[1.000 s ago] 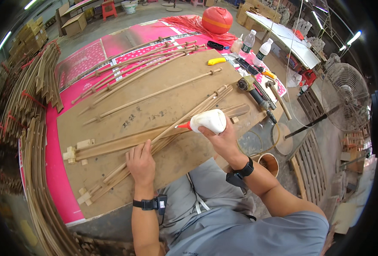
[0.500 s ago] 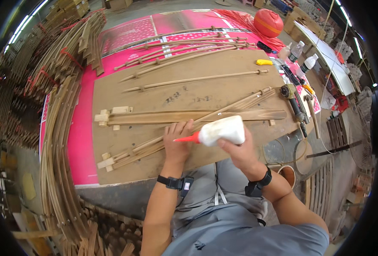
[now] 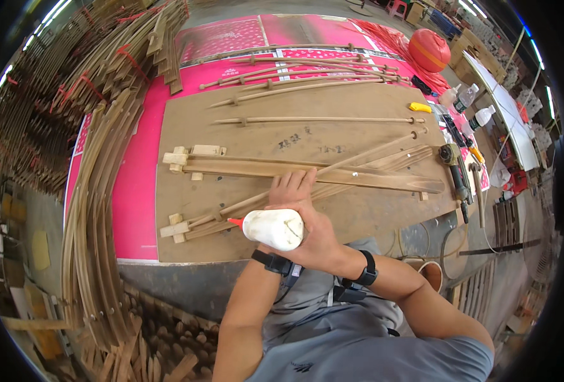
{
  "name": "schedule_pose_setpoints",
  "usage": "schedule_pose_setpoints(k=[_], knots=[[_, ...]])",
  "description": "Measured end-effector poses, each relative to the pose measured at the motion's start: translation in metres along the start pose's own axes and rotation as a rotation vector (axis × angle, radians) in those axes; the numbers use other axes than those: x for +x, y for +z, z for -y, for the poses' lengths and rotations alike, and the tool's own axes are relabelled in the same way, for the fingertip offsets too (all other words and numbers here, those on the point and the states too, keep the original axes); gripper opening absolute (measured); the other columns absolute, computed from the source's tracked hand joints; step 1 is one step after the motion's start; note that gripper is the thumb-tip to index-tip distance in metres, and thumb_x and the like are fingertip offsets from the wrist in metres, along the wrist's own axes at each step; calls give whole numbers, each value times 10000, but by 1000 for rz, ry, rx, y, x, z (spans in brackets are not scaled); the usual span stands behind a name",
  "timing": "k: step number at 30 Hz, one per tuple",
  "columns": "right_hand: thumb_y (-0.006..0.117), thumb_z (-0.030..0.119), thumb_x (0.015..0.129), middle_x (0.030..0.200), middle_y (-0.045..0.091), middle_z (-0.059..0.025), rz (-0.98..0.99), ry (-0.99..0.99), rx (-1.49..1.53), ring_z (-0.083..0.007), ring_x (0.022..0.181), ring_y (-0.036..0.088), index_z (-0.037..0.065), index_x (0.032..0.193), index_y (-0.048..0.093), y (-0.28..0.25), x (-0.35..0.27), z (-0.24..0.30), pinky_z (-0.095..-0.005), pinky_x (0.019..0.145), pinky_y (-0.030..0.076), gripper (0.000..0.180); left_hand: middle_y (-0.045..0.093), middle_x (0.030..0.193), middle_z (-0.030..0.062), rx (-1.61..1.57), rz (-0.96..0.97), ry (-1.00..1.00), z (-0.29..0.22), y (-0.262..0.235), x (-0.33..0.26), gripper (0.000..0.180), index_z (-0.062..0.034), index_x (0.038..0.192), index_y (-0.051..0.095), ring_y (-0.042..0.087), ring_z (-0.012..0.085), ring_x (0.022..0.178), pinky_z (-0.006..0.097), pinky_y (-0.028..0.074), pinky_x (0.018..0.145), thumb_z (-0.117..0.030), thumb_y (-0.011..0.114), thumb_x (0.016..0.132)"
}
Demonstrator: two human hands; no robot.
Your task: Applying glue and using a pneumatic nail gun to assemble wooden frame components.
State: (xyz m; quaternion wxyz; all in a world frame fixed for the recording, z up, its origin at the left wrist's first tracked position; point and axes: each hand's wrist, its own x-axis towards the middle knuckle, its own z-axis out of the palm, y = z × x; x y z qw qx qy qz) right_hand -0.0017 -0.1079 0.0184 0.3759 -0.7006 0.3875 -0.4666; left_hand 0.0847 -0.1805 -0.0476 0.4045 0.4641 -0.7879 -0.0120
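Observation:
My right hand (image 3: 317, 239) is wrapped round a white squeeze bottle (image 3: 273, 229), whose red nozzle points left above the near edge of the board. Just beyond the bottle, my left hand (image 3: 292, 184) has its fingers stretched over the long wooden slats (image 3: 383, 178) and a thin rod (image 3: 237, 206); its palm and thumb are mostly hidden behind the bottle and my right hand. White dabs show on the slats. Small wooden blocks (image 3: 179, 159) hold the slats' left ends, and another block pair (image 3: 174, 228) sits at the near left.
A brown board (image 3: 186, 127) covers the pink-topped table. Knobbed wooden rods (image 3: 320, 120) lie across the far side. To the right are a power tool (image 3: 455, 169), a hammer (image 3: 479, 191), a yellow cutter (image 3: 420, 107) and bottles (image 3: 481, 118). Bundled slats (image 3: 100, 210) stand left.
The bottle has swung left and nearer to me in my right hand, which now crosses over my left wrist. My left hand's fingers remain on the wood. The whole view has shifted slightly.

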Motion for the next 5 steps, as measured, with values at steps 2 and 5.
schedule_pose_setpoints(k=[2, 5], knots=[[944, 221, 760, 1129, 728, -142, 20, -3, -57, -257, 1018, 746, 61, 1284, 618, 5, 1, -1, -353, 849, 594, 637, 668, 979, 49, 6, 3, 14, 2, 3, -3, 308, -108, 1204, 698, 627, 265, 910, 427, 479, 788, -116, 707, 896], [983, 300, 733, 1250, 736, -123, 98, 50, -124, -278, 1109, 743, 73, 1307, 540, 9, -1, -10, -358, 929, 592, 759, 671, 1019, 55, 34, -27, 66, 4, 4, -4, 352, -120, 1259, 685, 635, 260, 944, 440, 478, 805, -130, 714, 908]])
